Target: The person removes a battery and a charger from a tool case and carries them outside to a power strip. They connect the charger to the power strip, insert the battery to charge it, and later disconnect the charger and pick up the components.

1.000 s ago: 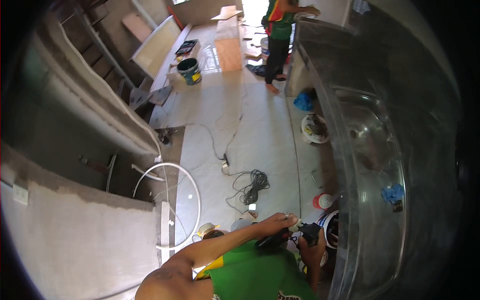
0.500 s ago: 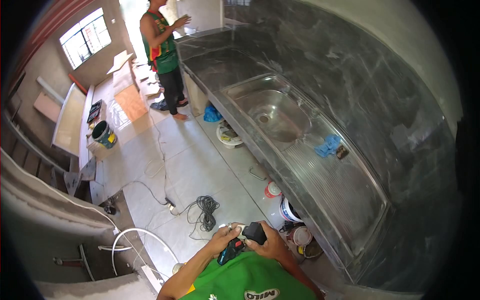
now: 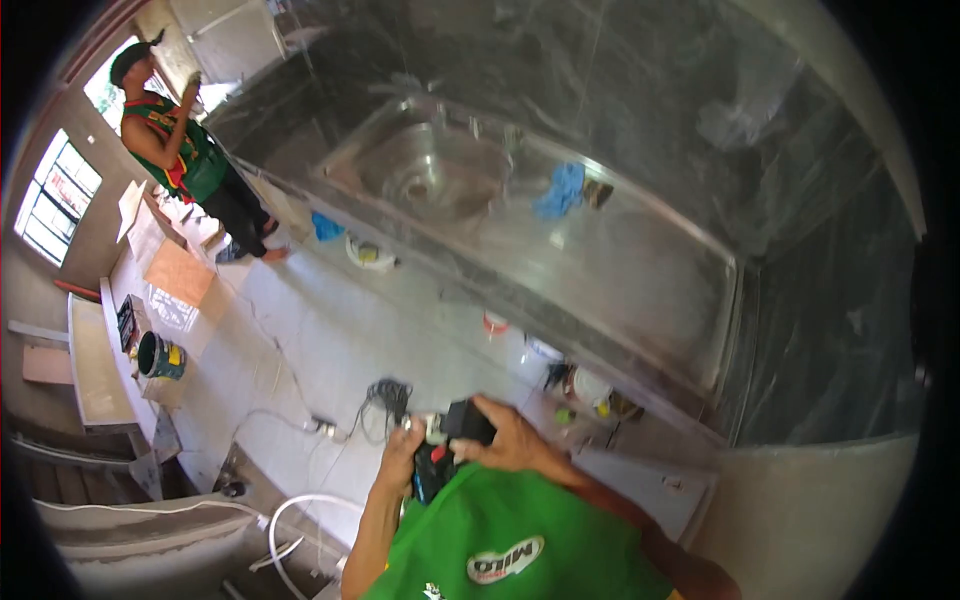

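Observation:
My left hand [image 3: 400, 455] is closed around a black power tool [image 3: 432, 475] with a red part and blue marks, held low in front of my green shirt. My right hand [image 3: 512, 440] grips a black block [image 3: 468, 423], which looks like a battery pack. A pale part [image 3: 436, 428] shows between the block and my left hand. Blur and my fingers hide whether the block is joined to the tool. A bundle of dark cable [image 3: 387, 400] lies on the floor just beyond my hands.
To the right runs a dark marbled counter [image 3: 560, 305] with a steel sink [image 3: 420, 185]. A blue cloth [image 3: 561, 190] lies on its drainboard. Buckets and tubs [image 3: 590, 385] stand underneath. Another person [image 3: 190, 160] stands at the far end. A white hose [image 3: 285, 520] curves at lower left.
My view has swung to the right and tilted, shifting the sink and the other person leftward. My hands still hold the tool and block close together.

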Action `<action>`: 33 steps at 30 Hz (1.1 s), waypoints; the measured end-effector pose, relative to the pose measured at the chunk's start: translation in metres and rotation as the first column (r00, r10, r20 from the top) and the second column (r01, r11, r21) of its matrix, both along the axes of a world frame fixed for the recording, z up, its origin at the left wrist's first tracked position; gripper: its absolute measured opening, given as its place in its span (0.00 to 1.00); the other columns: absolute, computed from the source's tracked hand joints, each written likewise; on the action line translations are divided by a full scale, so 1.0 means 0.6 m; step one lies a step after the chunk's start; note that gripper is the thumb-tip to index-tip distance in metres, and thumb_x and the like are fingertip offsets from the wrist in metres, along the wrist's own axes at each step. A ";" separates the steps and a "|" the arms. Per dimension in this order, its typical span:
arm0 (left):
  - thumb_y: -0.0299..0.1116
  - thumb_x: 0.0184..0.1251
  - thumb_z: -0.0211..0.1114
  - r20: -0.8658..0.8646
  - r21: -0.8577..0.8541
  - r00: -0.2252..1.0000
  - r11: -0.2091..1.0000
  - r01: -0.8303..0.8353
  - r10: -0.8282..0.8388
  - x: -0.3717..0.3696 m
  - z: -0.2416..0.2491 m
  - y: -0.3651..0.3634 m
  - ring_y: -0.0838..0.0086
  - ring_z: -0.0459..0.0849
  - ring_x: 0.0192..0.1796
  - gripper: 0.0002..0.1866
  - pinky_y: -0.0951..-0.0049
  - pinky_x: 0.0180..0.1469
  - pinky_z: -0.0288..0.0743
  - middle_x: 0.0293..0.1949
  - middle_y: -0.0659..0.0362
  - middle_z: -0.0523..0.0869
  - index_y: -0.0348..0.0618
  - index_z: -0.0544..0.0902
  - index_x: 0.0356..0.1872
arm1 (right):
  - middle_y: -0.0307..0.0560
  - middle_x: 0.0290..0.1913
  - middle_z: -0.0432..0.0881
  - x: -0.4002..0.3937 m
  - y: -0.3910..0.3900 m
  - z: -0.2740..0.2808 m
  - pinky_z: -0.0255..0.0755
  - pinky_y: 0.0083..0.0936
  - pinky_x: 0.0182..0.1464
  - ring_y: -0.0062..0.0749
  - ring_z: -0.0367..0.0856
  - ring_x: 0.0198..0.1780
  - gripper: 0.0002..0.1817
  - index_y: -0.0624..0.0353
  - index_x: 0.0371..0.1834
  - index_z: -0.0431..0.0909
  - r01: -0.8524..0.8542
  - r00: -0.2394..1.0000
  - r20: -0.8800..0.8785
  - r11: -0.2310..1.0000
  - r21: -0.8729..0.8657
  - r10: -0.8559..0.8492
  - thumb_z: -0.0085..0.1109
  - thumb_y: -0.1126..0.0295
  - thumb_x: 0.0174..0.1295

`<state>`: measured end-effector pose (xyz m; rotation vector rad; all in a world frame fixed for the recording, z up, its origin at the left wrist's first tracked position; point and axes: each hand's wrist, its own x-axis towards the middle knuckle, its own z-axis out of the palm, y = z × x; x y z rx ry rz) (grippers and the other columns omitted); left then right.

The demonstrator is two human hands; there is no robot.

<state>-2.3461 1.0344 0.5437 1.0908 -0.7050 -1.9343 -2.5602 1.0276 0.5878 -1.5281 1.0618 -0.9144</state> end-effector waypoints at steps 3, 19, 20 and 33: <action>0.51 0.73 0.58 0.010 -0.057 0.999 0.998 0.041 -0.040 -0.003 0.007 -0.005 0.75 0.85 0.41 0.25 0.74 0.44 0.80 0.42 0.57 0.85 0.36 0.78 0.54 | 0.50 0.36 0.80 -0.008 0.000 -0.007 0.74 0.30 0.42 0.32 0.80 0.36 0.28 0.65 0.50 0.72 -0.028 0.999 0.038 0.998 0.061 0.026 0.71 0.56 0.56; 0.47 0.73 0.60 0.078 -0.052 0.989 0.990 0.134 -0.129 -0.006 0.010 0.005 0.79 0.82 0.44 0.21 0.77 0.47 0.76 0.43 0.60 0.85 0.38 0.79 0.53 | 0.53 0.34 0.79 0.004 0.031 -0.031 0.73 0.34 0.38 0.39 0.79 0.34 0.28 0.65 0.49 0.71 0.045 0.999 -0.020 0.996 -0.083 -0.047 0.70 0.55 0.56; 0.47 0.73 0.60 0.082 -0.046 0.987 0.989 0.140 -0.135 -0.004 0.013 0.006 0.79 0.82 0.44 0.21 0.77 0.47 0.76 0.43 0.60 0.85 0.38 0.79 0.53 | 0.54 0.34 0.79 0.007 0.035 -0.031 0.72 0.34 0.38 0.40 0.79 0.33 0.28 0.65 0.49 0.71 0.042 0.997 -0.058 0.997 -0.063 -0.045 0.70 0.55 0.56; 0.47 0.74 0.59 0.092 -0.123 0.962 0.956 0.266 -0.256 -0.003 0.054 -0.033 0.79 0.82 0.42 0.22 0.76 0.47 0.76 0.40 0.61 0.85 0.37 0.79 0.54 | 0.53 0.37 0.79 -0.011 0.031 -0.038 0.73 0.29 0.41 0.33 0.79 0.37 0.26 0.67 0.48 0.72 0.088 0.989 0.130 0.992 -0.090 -0.076 0.69 0.57 0.58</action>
